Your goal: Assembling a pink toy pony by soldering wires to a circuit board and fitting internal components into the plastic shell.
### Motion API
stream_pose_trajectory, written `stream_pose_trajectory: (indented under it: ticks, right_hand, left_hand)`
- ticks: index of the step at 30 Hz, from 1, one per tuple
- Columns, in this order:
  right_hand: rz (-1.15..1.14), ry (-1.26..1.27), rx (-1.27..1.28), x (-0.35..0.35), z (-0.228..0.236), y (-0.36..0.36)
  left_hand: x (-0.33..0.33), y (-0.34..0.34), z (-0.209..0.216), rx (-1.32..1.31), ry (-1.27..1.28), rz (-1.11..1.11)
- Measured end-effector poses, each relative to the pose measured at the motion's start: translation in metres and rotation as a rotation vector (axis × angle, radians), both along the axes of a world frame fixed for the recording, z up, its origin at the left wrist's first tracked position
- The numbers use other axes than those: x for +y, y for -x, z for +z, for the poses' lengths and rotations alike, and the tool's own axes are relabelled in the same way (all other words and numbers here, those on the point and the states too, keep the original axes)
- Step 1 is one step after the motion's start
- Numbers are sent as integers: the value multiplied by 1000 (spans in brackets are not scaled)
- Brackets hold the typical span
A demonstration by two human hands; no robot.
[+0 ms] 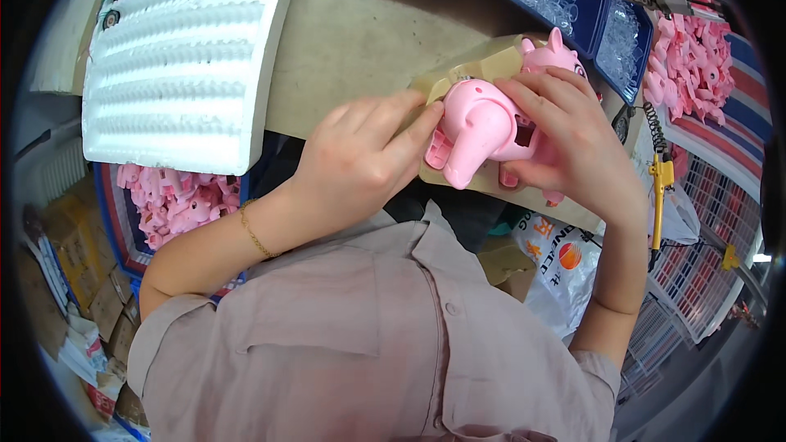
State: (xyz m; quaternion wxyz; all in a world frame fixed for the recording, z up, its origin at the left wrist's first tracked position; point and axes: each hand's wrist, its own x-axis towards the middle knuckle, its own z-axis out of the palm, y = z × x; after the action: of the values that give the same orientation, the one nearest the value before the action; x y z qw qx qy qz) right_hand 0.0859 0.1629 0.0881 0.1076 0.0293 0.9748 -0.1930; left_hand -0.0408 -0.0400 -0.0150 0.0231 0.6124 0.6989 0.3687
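Note:
A pink plastic toy animal [483, 123] lies on its side over a beige block-shaped holder [446, 78] near the table's front edge. Its rounded haunch and leg face me, and its eared head [554, 56] points to the far right. My left hand [360, 151] has its fingertips closed against the toy's rear end. My right hand [573, 131] wraps round the toy's front part, thumb below and fingers over the top. That hand hides much of the toy's neck and front legs.
A white ridged foam tray [184, 57] covers the table's left. Blue bins [596, 20] of clear plastic parts stand at the far right, beside heaped pink parts [692, 65]. A yellow tool [660, 196] hangs on a coiled cord. A blue crate [106, 213] holds pink parts lower left.

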Motion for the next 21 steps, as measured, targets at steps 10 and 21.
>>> stream_pose_trajectory:
  ticks: [10, 21]
  right_hand:
    - [24, 21, -118, 6, 8, 7]
    - [-1170, 1274, -79, -37, -4, -100]
  left_hand:
    - [59, -4, 46, -370, -84, -136]
    - [96, 2, 89, 88, 492, -540]
